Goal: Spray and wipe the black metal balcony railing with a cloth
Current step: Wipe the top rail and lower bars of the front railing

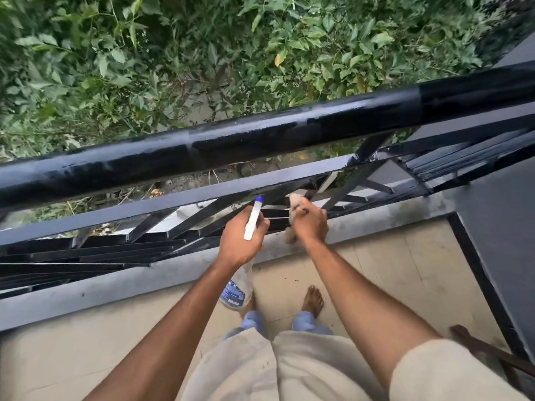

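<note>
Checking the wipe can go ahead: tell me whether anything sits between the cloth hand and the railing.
Nothing visible does. The right hand grips the cloth right at the lower bars of the railing; the left hand holds the spray bottle beside it, not between.

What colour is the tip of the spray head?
Blue. The tip of the white spray head shows best in the head view.

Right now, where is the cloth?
Head view, right of centre: the right hand grips the cloth against the railing bars, beside the spray bottle in the left hand.
</note>
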Tool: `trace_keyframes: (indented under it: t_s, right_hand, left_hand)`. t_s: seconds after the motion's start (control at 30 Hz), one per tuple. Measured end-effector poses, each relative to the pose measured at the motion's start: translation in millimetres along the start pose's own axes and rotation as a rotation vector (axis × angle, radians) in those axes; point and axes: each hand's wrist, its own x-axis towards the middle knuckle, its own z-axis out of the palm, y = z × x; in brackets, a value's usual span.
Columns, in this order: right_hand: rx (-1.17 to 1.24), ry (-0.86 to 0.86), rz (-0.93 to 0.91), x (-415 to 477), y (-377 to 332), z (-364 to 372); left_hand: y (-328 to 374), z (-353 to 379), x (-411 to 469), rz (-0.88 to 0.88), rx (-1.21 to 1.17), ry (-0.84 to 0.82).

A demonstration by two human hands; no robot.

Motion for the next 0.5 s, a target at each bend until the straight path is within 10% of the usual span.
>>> trace_keyframes:
  t_s: [0.37,0.5]
  right_hand:
    - [0.053,-0.027,-0.203,-34,-12,1]
    - [-0.004,0.021,0.024,-6,-3,-8]
  left_hand:
    - [-1,3,-4,0.034,-0.065,0.075]
    - [-5,4,-6,0.014,-0.067,0.017]
